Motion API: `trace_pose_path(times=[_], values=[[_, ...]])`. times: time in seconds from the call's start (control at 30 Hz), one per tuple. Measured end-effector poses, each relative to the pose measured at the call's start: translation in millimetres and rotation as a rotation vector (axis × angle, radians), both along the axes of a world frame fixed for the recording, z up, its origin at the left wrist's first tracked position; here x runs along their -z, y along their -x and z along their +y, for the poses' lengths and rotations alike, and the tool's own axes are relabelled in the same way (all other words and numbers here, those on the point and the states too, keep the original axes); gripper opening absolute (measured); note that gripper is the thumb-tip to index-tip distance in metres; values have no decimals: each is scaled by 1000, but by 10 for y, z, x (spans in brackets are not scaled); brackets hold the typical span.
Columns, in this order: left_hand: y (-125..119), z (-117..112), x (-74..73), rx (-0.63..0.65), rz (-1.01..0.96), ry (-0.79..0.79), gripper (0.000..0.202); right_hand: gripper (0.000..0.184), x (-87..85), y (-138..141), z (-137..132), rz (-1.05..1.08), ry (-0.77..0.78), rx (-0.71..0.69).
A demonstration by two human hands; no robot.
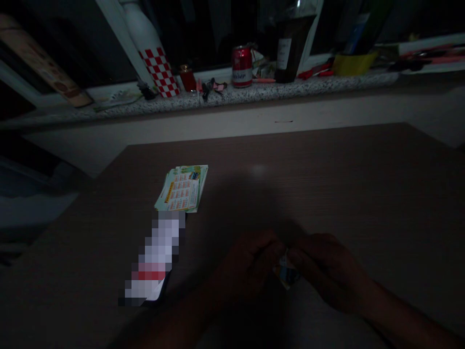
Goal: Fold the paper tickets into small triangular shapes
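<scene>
Both hands meet at the lower middle, over the brown table (327,184). My left hand (250,261) is closed, its fingertips pinching the left edge of a small printed card (285,272). My right hand (327,266) pinches the same card from the right, thumb uppermost. The card's white, blue and yellowish printing shows below the fingertips; its upper part is hidden by the fingers. In the dim light, I cannot tell whether it is folded or torn. Left of my hands lies a stack of green and white printed cards (181,189).
A phone (156,257) with a pixelated screen lies just in front of the stack. Along the granite windowsill (214,99) stand a red-and-white checked bottle (156,58), a red can (241,67), a dark cup (292,48) and a yellow container (354,64).
</scene>
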State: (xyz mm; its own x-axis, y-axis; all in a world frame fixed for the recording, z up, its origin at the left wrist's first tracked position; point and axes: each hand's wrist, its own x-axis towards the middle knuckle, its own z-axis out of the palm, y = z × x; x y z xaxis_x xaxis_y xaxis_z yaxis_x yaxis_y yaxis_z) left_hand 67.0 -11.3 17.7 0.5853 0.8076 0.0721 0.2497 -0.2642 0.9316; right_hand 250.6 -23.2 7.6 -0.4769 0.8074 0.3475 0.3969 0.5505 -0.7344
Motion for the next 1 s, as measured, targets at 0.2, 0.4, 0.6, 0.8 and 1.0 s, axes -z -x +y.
trace_pose_path(times=[0.2, 0.4, 0.6, 0.8, 1.0], values=[[1, -12, 63, -79, 225, -417, 24, 33, 39, 0, 41, -82, 28, 8], [10, 0, 30, -91, 186, -292, 28, 35, 15, -17, 34, -106, 20, 15], [28, 55, 38, -13, 185, -254, 35, 34, 58, -27, 45, -79, 11, 12], [21, -12, 52, -75, 339, -634, 30, 36, 69, -2, 43, -82, 13, 40], [13, -64, 28, -68, 439, -780, 27, 37, 73, -5, 29, -123, -84, 79]])
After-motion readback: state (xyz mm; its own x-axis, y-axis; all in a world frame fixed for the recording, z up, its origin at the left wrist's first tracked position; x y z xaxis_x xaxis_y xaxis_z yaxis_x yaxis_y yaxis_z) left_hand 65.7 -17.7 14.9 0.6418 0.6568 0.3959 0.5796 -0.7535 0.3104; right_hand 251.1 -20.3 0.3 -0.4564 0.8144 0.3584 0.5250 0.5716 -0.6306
